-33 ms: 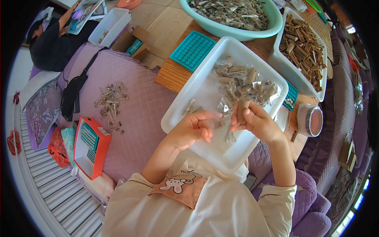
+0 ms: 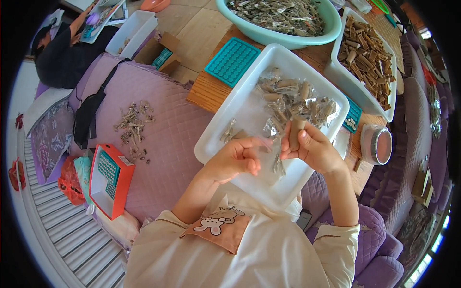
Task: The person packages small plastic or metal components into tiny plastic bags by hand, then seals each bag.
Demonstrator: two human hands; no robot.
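My right hand grips a short brown cardboard tube, held upright between thumb and fingers. Left of it, my left hand has its fingers curled, with a clear plastic bag at the fingertips; the film is faint and its outline hard to make out. Both hands are over a white plastic tray. Inside the tray, several brown tubes in clear wrapping are heaped towards the far right side. A small clump of wrapped pieces rests near its left wall.
Beyond the tray stand a mint basin of wrapped bits and a white bin of brown tubes. A teal moulded tray lies on the wooden table. At left are a red box, loose small pieces and a person in black.
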